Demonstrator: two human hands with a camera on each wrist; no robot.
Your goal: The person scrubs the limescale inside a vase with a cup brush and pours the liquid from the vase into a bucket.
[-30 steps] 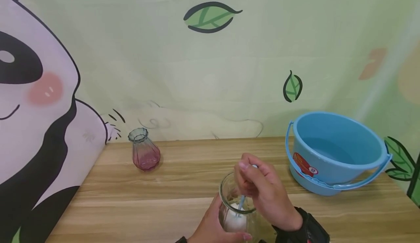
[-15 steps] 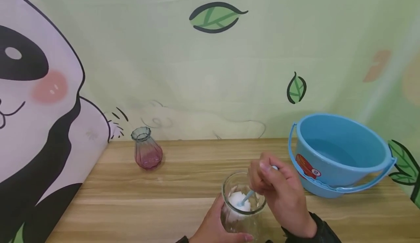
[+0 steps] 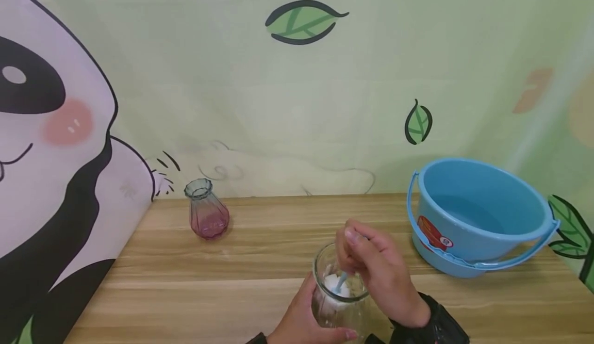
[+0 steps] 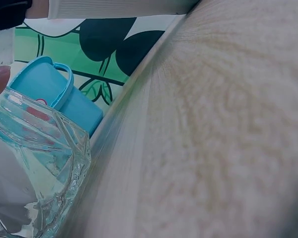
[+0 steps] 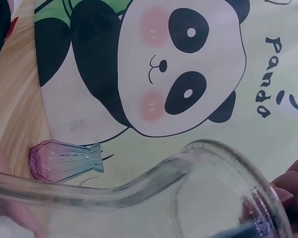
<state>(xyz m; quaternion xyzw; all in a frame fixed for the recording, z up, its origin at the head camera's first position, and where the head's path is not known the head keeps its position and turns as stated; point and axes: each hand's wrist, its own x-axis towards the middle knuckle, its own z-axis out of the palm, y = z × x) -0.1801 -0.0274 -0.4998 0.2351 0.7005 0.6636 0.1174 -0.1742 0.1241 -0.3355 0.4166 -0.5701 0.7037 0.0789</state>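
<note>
In the head view my left hand (image 3: 306, 315) grips a clear glass vase (image 3: 348, 313) round its side, near the table's front edge. My right hand (image 3: 382, 279) has its fingers curled round the light blue handle of a bottle brush (image 3: 342, 280) above the rim. The brush's white, sponge-like head is inside the vase, partly hidden by the rim and fingers. The left wrist view shows the vase's thick, faceted base (image 4: 54, 153) close to the tabletop. In the right wrist view, fingers of my right hand (image 5: 294, 191) are beside the flared mouth of the vase (image 5: 223, 168).
A small pink-and-grey glass vase (image 3: 209, 223) stands at the table's back left. To the right is a light blue bucket (image 3: 464, 248) with its handle hanging down in front. A panda-print backdrop (image 3: 297, 101) rises behind the wooden table (image 3: 195, 292).
My right hand swung right with the brush, then back left, changing the handle's tilt. The white head is higher in the vase than one second ago. My left hand keeps its grip.
</note>
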